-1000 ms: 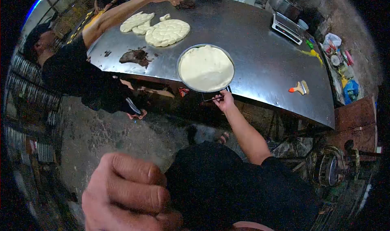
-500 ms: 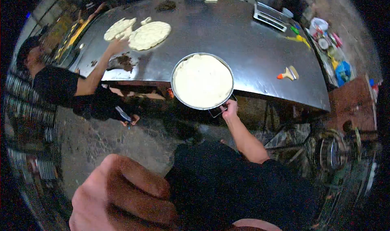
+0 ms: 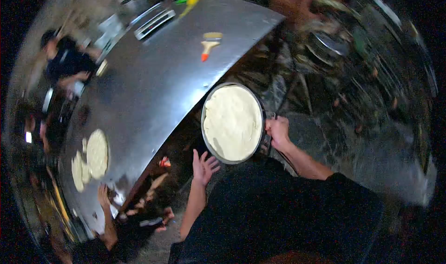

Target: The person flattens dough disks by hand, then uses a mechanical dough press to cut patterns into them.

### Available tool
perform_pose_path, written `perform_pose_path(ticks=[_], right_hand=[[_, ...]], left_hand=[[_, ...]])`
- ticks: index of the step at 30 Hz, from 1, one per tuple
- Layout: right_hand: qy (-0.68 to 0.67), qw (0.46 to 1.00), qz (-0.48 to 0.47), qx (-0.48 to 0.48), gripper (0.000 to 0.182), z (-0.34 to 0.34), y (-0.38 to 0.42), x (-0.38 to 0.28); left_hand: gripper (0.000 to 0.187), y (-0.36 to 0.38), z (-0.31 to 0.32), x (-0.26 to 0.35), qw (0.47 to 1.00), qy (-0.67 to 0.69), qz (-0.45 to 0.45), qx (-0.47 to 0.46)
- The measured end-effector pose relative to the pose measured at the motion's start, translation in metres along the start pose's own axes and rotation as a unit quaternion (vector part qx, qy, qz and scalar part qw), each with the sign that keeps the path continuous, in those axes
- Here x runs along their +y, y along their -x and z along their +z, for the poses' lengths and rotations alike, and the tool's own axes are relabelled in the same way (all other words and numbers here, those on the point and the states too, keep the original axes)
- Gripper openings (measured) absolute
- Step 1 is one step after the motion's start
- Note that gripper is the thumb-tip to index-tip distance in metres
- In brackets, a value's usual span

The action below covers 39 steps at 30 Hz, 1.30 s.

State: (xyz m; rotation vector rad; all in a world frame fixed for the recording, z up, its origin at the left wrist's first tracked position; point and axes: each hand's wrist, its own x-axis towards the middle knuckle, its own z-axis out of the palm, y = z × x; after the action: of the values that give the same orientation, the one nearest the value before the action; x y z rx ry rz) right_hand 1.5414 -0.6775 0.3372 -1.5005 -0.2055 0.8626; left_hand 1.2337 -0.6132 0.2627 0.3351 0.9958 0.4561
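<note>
A round metal pan (image 3: 238, 162) is held out in front of my body, beside the table's near edge. Pale, flattened dough (image 3: 232, 122) fills it almost from rim to rim. On the pan's right side, my right hand (image 3: 278, 132) is closed around its handle. My left hand (image 3: 203, 168) has its fingers spread and holds nothing, with the fingertips close to the pan's lower left rim.
A dark metal table (image 3: 153, 82) stretches along the left, bearing a brush (image 3: 212, 43) with an orange tip. Flat dough (image 3: 97, 155) lies at its far end, near a co-worker's hand (image 3: 103, 196). Another person (image 3: 69, 62) stands across the table. Dark racks stand at right.
My view has swung to the right, with the pan held away from the tabletop. My left hand, earlier curled close to the camera, has opened and moved out beside the pan.
</note>
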Motion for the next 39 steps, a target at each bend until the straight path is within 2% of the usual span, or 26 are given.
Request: perform_pose_path(ticks=[1,2,5,6,7,9,10,11,13,17,19,20,23,25,26,27,28,29,31,32,34,35,36,37,38,39], right_hand=[[0.010,0.999,-0.007,0.034,0.009,-0.010,0.001,-0.012],[0.008,0.997,-0.031,0.077,0.010,-0.026,-0.015,-0.007],[-0.049,0.988,-0.056,0.135,0.017,-0.079,-0.054,-0.015],[-0.065,0.986,-0.059,0.145,0.017,-0.099,-0.067,-0.014],[-0.090,0.983,-0.044,0.157,0.018,-0.117,-0.074,-0.017],[-0.127,0.975,-0.014,0.182,0.019,-0.157,-0.092,-0.019],[-0.152,0.970,-0.026,0.189,0.020,-0.177,-0.101,-0.016],[-0.174,0.964,-0.045,0.194,0.021,-0.197,-0.114,-0.021],[-0.227,0.945,-0.011,0.236,0.020,-0.233,-0.136,-0.030],[-0.279,0.909,0.067,0.302,0.015,-0.292,-0.175,-0.031],[-0.284,0.933,0.028,0.218,0.017,-0.321,-0.193,-0.032],[-0.361,0.907,0.066,0.206,0.020,-0.333,-0.205,-0.034],[-0.330,0.911,-0.049,0.243,0.018,-0.342,-0.226,-0.044],[-0.359,0.886,-0.002,0.292,0.019,-0.334,-0.250,-0.065],[-0.358,0.878,-0.007,0.317,0.020,-0.335,-0.264,-0.061],[-0.357,0.871,-0.019,0.335,0.021,-0.340,-0.287,-0.061],[-0.338,0.848,0.021,0.408,0.020,-0.337,-0.307,-0.057],[-0.382,0.879,0.016,0.284,0.018,-0.342,-0.322,-0.050],[-0.444,0.867,0.095,0.207,0.009,-0.361,-0.364,-0.012],[-0.461,0.861,0.125,0.177,0.007,-0.362,-0.383,-0.005],[-0.323,0.903,0.061,0.277,0.008,-0.329,-0.402,-0.017],[-0.318,0.908,0.067,0.264,0.008,-0.328,-0.409,-0.024],[-0.336,0.915,0.146,0.171,0.009,-0.329,-0.419,-0.033],[-0.346,0.908,0.225,0.077,0.011,-0.329,-0.428,-0.038],[-0.348,0.889,0.259,-0.145,0.015,-0.346,-0.444,-0.019],[-0.217,0.915,0.266,-0.212,0.019,-0.352,-0.448,-0.032]], left_hand=[[0.101,-0.022,0.017,0.003,0.995,0.033,-0.034,-0.089],[0.098,-0.043,0.043,0.005,0.994,0.049,-0.070,-0.073],[0.093,-0.121,0.104,-0.005,0.985,-0.151,-0.076,0.023],[0.089,-0.157,0.116,-0.002,0.972,-0.195,-0.126,-0.038],[0.077,-0.166,0.150,-0.004,0.977,-0.185,-0.099,-0.036],[0.064,-0.190,0.217,-0.017,0.963,-0.187,0.000,-0.192],[0.059,-0.240,0.212,-0.023,0.963,-0.191,-0.113,-0.154],[0.049,-0.226,0.264,-0.027,0.932,-0.358,-0.053,-0.036],[0.039,-0.272,0.303,-0.034,0.803,-0.589,0.044,0.078],[0.029,-0.318,0.394,-0.037,0.755,-0.646,0.099,0.045],[0.021,-0.360,0.430,-0.038,0.328,-0.894,0.290,-0.099],[0.017,-0.380,0.450,-0.043,0.422,-0.869,0.246,-0.072],[0.018,-0.437,0.476,-0.061,0.659,-0.712,0.226,-0.085],[0.034,-0.466,0.520,-0.064,0.902,-0.420,0.047,-0.087],[0.034,-0.460,0.532,-0.056,0.906,-0.410,0.047,-0.093],[0.040,-0.441,0.554,-0.034,0.851,-0.497,0.152,-0.075],[0.041,-0.405,0.585,0.000,0.850,-0.453,0.237,-0.122],[0.042,-0.367,0.618,0.035,0.839,-0.408,0.317,-0.173],[0.014,-0.338,0.675,0.101,0.768,-0.296,0.530,-0.205],[0.006,-0.328,0.705,0.139,0.682,-0.317,0.631,-0.192],[0.013,-0.292,0.774,0.198,0.534,-0.319,0.757,-0.197],[0.033,-0.292,0.801,0.211,0.496,-0.408,0.740,-0.198],[0.059,-0.282,0.822,0.222,0.406,-0.583,0.677,-0.191],[0.078,-0.275,0.845,0.226,0.330,-0.792,0.488,-0.161],[0.085,-0.287,0.858,0.216,0.262,-0.850,0.407,-0.208],[0.078,-0.300,0.861,0.207,0.243,-0.858,0.358,-0.278]])
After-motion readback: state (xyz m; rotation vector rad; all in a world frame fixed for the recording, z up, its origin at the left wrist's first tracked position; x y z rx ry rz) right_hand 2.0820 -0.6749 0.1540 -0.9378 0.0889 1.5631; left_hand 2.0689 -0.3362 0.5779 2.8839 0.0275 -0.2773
